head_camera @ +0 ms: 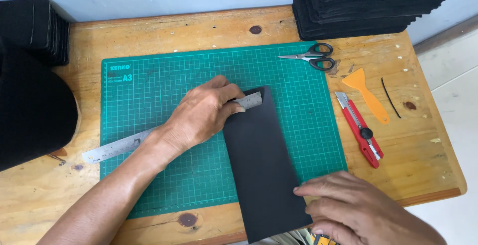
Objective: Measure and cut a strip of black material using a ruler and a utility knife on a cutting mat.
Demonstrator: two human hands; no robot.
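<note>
- Left hand [199, 113] is lying flat, fingers together, pressing a steel ruler [117, 148] onto the black sheet's [264, 160] far end, mid-mat.
- Right hand [353, 207] is resting near the worktop's front edge, fingertips pressed together on the sheet's right edge.
- Green cutting mat [149, 95] is sitting underneath.
- Scissors [311, 57], orange scraper [368, 95] and red utility knife [361, 130] are lying toward the right edge.
</note>
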